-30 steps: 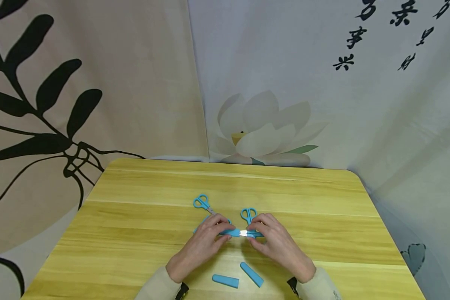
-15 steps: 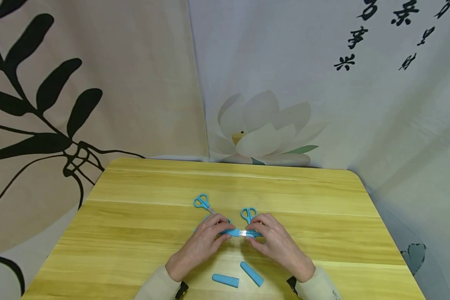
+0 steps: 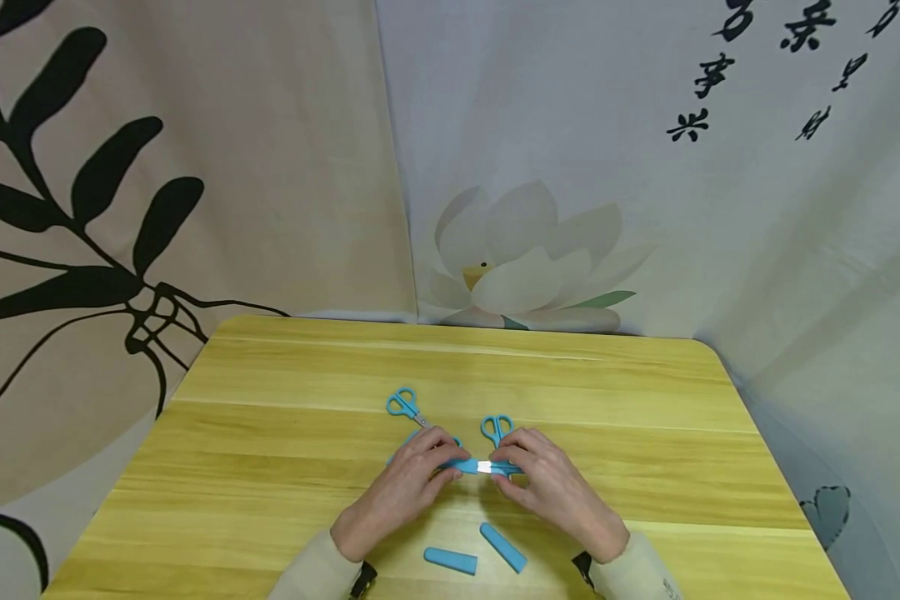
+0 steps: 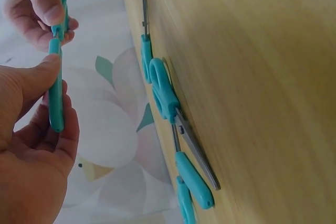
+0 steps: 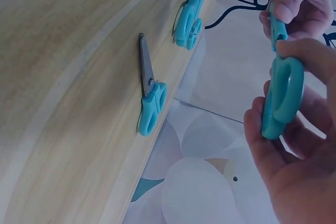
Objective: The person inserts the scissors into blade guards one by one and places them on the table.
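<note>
My left hand [image 3: 405,483] pinches a blue sheath [image 4: 55,98] between thumb and fingers. In my right hand [image 3: 555,487] are the blue handles [image 5: 287,93] of a small pair of scissors, gripped by thumb and fingers. A short strip of blade [image 3: 484,467] shows between the hands; the rest toward the tip is hidden in the sheath. Both hands are held above the table. Behind them lie a pair of scissors [image 3: 402,403] at left and another pair [image 3: 497,429] at right. A third pair [image 4: 168,95] with bare blades is mostly hidden by my left hand in the head view.
Two loose blue sheaths, one nearly level [image 3: 450,561] and one slanted [image 3: 503,548], lie near the front of the wooden table [image 3: 270,400]. Another sheath [image 4: 194,182] rests beside the third scissors. A printed curtain [image 3: 307,167] hangs behind the table's far edge.
My right hand has shifted very slightly left with the scissors, and a little less blade shows between the hands. My left hand and the things on the table look unmoved.
</note>
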The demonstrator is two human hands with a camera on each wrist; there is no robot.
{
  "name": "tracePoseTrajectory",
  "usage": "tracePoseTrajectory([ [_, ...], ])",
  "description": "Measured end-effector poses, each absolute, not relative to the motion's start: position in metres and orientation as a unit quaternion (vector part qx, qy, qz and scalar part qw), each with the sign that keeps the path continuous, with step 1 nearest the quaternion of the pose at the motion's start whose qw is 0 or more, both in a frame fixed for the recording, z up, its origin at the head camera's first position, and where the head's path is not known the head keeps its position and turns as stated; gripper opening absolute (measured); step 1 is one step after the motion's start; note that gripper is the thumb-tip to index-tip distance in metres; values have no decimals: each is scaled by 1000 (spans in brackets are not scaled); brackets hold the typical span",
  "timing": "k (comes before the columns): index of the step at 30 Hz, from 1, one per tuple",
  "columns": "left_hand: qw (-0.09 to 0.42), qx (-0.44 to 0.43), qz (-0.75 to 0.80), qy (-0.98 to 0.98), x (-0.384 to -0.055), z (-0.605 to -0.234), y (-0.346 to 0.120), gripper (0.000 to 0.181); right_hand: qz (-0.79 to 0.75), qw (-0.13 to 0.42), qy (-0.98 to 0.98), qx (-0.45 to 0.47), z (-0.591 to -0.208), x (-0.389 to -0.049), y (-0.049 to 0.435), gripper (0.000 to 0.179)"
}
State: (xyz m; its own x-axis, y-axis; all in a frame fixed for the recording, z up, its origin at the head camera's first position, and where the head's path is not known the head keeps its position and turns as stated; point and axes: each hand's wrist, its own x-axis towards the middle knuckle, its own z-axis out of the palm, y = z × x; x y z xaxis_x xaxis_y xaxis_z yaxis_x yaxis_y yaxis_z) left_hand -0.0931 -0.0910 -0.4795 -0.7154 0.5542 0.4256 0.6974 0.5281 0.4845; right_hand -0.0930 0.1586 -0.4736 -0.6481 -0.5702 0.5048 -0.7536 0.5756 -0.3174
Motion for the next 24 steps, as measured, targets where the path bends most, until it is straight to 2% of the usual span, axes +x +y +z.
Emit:
tracePoseTrajectory([
  [24, 110, -355, -330, -868, -92, -477, -89, 14, 269, 173, -866, 383, -473, -94, 158, 27],
])
